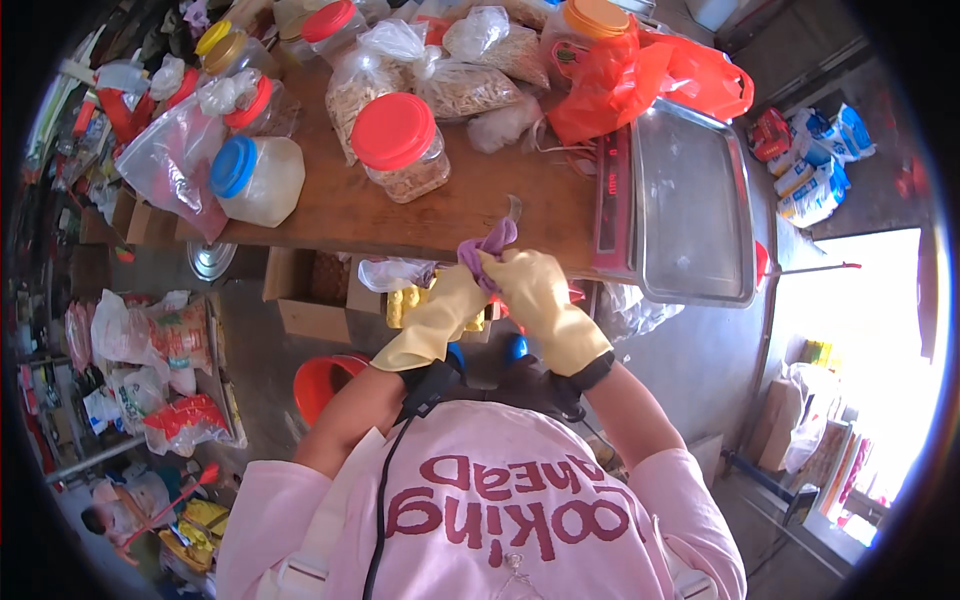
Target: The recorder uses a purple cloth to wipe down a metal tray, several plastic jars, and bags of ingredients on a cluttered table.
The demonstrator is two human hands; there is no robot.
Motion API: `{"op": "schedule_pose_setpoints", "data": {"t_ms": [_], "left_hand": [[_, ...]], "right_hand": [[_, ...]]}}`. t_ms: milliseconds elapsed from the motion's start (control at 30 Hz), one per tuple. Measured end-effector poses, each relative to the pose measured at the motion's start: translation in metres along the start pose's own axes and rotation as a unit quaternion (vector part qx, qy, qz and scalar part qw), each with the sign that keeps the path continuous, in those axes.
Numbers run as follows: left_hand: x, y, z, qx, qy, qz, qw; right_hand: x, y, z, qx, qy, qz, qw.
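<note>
Both of my hands wear pale yellow rubber gloves and meet at the front edge of the wooden table. A twisted purple cloth (490, 245) is bunched between them, one end sticking up past the fingers. My left hand (437, 312) is closed on the cloth's lower left side. Against its right side, my right hand (535, 290) has its fingers curled onto the cloth; their tips are partly hidden. Beyond the hands stands a clear jar with a red lid (395, 132), partly filled with light brown pieces. No other object is visible in either hand.
The wooden table (290, 200) also bears a blue-lidded jar (262, 180), tied clear bags (465, 85) and a red plastic bag (610, 90). At right is a scale with a metal tray (695, 200). Below are a cardboard box (315, 318) and a red bucket (318, 385).
</note>
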State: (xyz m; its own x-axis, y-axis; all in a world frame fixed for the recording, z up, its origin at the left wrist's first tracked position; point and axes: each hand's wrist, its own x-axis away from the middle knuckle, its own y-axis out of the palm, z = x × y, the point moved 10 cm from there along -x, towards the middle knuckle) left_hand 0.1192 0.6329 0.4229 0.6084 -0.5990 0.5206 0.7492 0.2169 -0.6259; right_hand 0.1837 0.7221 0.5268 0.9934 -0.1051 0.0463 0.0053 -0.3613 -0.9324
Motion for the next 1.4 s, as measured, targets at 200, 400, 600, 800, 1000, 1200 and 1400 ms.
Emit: {"op": "schedule_pose_setpoints", "data": {"t_ms": [200, 400, 600, 800, 1000, 1200, 1400], "left_hand": [[0.011, -0.010, -0.015, 0.021, -0.011, 0.013, 1.000], [0.026, -0.020, -0.013, -0.020, 0.040, 0.043, 0.998], [0.067, -0.065, -0.057, 0.203, -0.023, -0.038, 0.978], [0.118, -0.131, -0.104, 0.383, -0.071, 0.063, 0.919], [0.065, -0.170, -0.144, 0.360, -0.127, 0.178, 0.907], [-0.025, -0.188, -0.168, 0.095, -0.147, 0.218, 0.960], [-0.039, -0.195, -0.131, 0.147, -0.147, 0.143, 0.968]], "right_hand": [[0.023, -0.055, 0.093, -0.049, 0.211, 0.245, 0.945], [-0.025, -0.019, 0.065, 0.024, 0.129, 0.034, 0.991], [-0.040, -0.020, 0.100, 0.072, 0.241, 0.035, 0.967], [-0.051, -0.004, 0.033, 0.203, 0.018, 0.156, 0.967], [-0.094, 0.024, 0.020, 0.109, 0.092, -0.024, 0.990], [-0.117, 0.039, -0.101, 0.050, -0.164, 0.065, 0.983], [-0.042, 0.026, 0.046, 0.113, 0.154, 0.049, 0.980]]}}
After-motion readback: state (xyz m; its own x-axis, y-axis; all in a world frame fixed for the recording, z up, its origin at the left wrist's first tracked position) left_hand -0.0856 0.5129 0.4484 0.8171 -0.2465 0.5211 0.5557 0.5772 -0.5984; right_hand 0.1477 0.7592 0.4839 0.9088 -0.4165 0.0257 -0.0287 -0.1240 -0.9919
